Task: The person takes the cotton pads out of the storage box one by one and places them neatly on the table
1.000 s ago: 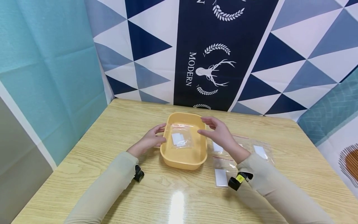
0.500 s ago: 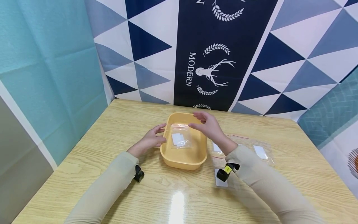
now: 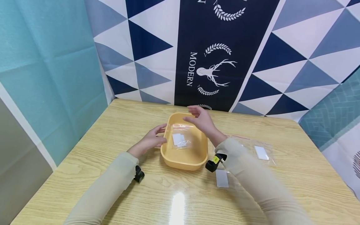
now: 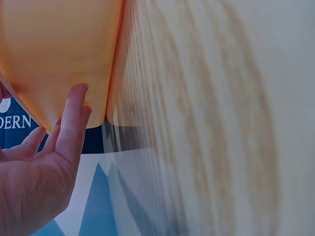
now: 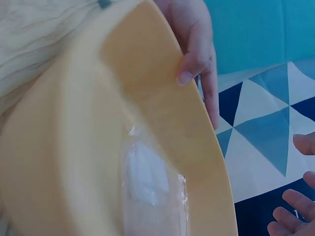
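Note:
A yellow plastic tub (image 3: 184, 161) stands mid-table with a clear zip bag (image 3: 179, 140) lying in it; white rectangular pieces show through the bag. At the tub's left side, my left hand (image 3: 150, 142) touches the wall with extended fingers, its thumb right at the rim. In the left wrist view the fingertips (image 4: 76, 93) lie against the outer wall. My right hand (image 3: 202, 122) is over the tub's far right corner, thumb and fingers apart with nothing between them. The right wrist view catches this hand (image 5: 298, 206) at its edge, beyond the rim.
Right of the tub, more clear zip bags with white pieces lie on the wooden table (image 3: 123, 200): one bag (image 3: 261, 153) farther right, another bag (image 3: 222, 178) nearer, partly behind my right forearm. A patterned cloth (image 3: 154, 47) hangs behind the table.
My right hand has moved left and away from me, from the tub's right rim to over its far right corner. The left hand, the tub and the bag in it have stayed put.

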`<state>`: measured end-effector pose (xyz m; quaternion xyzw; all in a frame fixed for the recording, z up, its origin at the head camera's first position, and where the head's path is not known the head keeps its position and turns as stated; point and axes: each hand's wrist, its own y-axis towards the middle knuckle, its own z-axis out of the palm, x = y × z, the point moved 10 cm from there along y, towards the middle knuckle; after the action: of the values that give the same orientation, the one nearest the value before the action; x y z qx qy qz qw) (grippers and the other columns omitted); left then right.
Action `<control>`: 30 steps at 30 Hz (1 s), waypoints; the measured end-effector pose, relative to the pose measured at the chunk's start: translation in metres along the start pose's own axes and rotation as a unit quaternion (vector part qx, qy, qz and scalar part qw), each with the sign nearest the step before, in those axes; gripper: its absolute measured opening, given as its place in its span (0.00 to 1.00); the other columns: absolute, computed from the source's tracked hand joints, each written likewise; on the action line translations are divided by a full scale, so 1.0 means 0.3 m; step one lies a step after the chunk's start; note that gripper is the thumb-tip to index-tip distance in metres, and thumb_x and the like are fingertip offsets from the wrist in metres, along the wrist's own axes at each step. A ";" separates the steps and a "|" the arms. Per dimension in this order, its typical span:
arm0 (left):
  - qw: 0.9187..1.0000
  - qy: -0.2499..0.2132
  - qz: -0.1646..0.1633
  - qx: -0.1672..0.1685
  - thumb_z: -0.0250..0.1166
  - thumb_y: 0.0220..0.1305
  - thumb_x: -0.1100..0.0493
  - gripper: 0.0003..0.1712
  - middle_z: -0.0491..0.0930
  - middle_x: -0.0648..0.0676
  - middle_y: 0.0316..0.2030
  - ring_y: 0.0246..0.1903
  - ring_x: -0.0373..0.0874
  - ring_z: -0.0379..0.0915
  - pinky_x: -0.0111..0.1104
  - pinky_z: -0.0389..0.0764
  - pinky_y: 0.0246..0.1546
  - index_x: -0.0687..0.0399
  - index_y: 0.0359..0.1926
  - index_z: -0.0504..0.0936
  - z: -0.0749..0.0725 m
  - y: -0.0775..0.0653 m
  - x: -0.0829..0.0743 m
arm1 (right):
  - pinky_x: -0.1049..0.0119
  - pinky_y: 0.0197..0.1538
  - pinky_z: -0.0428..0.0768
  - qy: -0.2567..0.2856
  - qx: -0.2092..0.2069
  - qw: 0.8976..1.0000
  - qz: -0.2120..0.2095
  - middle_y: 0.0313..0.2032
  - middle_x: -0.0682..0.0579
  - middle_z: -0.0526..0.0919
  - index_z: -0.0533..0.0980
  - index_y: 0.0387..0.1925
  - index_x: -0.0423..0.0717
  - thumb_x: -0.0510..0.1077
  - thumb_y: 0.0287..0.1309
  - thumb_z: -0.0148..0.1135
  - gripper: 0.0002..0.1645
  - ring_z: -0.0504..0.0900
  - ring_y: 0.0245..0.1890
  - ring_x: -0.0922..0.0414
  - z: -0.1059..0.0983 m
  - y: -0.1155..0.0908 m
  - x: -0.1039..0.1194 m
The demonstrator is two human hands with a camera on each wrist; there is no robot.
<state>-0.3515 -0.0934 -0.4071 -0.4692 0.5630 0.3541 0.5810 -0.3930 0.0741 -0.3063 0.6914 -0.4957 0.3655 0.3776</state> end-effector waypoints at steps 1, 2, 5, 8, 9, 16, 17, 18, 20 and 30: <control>1.000 0.001 0.000 -0.001 0.57 0.54 0.70 0.44 0.59 0.63 0.64 0.54 0.58 0.69 0.40 0.80 0.44 0.51 0.71 0.53 0.000 0.000 -0.001 | 0.56 0.61 0.67 0.005 -0.001 1.000 0.002 0.53 0.43 0.75 0.71 0.56 0.43 0.42 0.50 0.69 0.30 0.70 0.56 0.46 0.004 0.007 -0.003; 1.000 0.001 0.000 -0.003 0.57 0.54 0.71 0.44 0.60 0.63 0.63 0.53 0.58 0.70 0.40 0.80 0.44 0.51 0.71 0.53 0.000 0.000 -0.001 | 0.57 0.60 0.68 0.009 -0.002 1.000 0.006 0.53 0.44 0.75 0.72 0.56 0.44 0.43 0.50 0.69 0.30 0.70 0.56 0.46 0.008 0.013 -0.006; 1.000 -0.002 0.001 -0.003 0.57 0.54 0.71 0.44 0.60 0.62 0.63 0.52 0.58 0.70 0.40 0.80 0.43 0.51 0.71 0.54 0.000 0.003 0.001 | 0.57 0.60 0.69 0.013 -0.005 1.000 0.016 0.53 0.44 0.75 0.72 0.56 0.45 0.43 0.50 0.69 0.30 0.70 0.55 0.48 0.020 0.033 -0.013; 1.000 -0.006 0.002 0.001 0.57 0.54 0.71 0.43 0.60 0.62 0.63 0.54 0.58 0.69 0.40 0.80 0.44 0.51 0.71 0.53 0.003 0.006 0.002 | 0.58 0.59 0.70 0.014 -0.010 1.000 0.025 0.52 0.45 0.75 0.72 0.55 0.45 0.43 0.49 0.69 0.29 0.71 0.55 0.49 0.029 0.051 -0.022; 1.000 -0.006 0.003 0.003 0.57 0.54 0.71 0.43 0.59 0.62 0.63 0.55 0.58 0.68 0.40 0.80 0.44 0.51 0.71 0.53 0.003 0.007 0.003 | 0.58 0.59 0.70 0.017 -0.011 0.999 0.027 0.52 0.45 0.75 0.73 0.55 0.45 0.43 0.49 0.69 0.29 0.71 0.55 0.49 0.032 0.057 -0.026; 1.000 -0.005 0.001 -0.001 0.57 0.54 0.71 0.43 0.59 0.62 0.63 0.56 0.58 0.67 0.40 0.80 0.44 0.51 0.71 0.53 -0.003 0.005 0.006 | 0.58 0.55 0.73 0.057 -0.018 0.996 0.064 0.51 0.42 0.75 0.73 0.54 0.41 0.42 0.51 0.68 0.28 0.73 0.52 0.49 0.059 0.100 -0.065; 1.000 -0.005 0.001 -0.001 0.57 0.54 0.71 0.43 0.60 0.63 0.64 0.55 0.58 0.68 0.41 0.80 0.44 0.51 0.71 0.53 -0.004 0.003 0.005 | 0.57 0.55 0.73 0.060 -0.017 0.995 0.072 0.51 0.42 0.75 0.73 0.54 0.42 0.42 0.51 0.67 0.28 0.73 0.52 0.49 0.065 0.104 -0.073; 1.000 -0.005 0.002 0.001 0.57 0.54 0.71 0.43 0.59 0.63 0.64 0.55 0.59 0.68 0.41 0.80 0.45 0.51 0.71 0.53 -0.004 0.002 0.004 | 0.57 0.56 0.73 0.063 -0.014 0.995 0.077 0.52 0.41 0.75 0.73 0.55 0.42 0.42 0.51 0.67 0.28 0.72 0.52 0.49 0.071 0.109 -0.081; 1.000 -0.005 0.002 0.003 0.57 0.55 0.71 0.43 0.59 0.63 0.64 0.54 0.59 0.68 0.41 0.80 0.45 0.51 0.71 0.53 -0.003 0.001 0.002 | 0.55 0.56 0.72 0.066 -0.005 0.994 0.086 0.52 0.41 0.75 0.72 0.55 0.42 0.42 0.51 0.67 0.28 0.72 0.52 0.49 0.084 0.119 -0.095; 1.000 -0.012 -0.003 0.009 0.57 0.54 0.71 0.44 0.58 0.64 0.64 0.54 0.60 0.68 0.42 0.79 0.46 0.52 0.71 0.52 -0.008 0.003 -0.002 | 0.54 0.58 0.71 0.024 0.098 0.990 0.097 0.54 0.40 0.74 0.70 0.59 0.42 0.42 0.51 0.68 0.32 0.71 0.55 0.48 0.172 0.117 -0.143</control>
<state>-0.3531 -0.0953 -0.4063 -0.4614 0.5577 0.3532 0.5927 -0.4303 0.0382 -0.3614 0.6649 -0.5132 0.4635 0.2822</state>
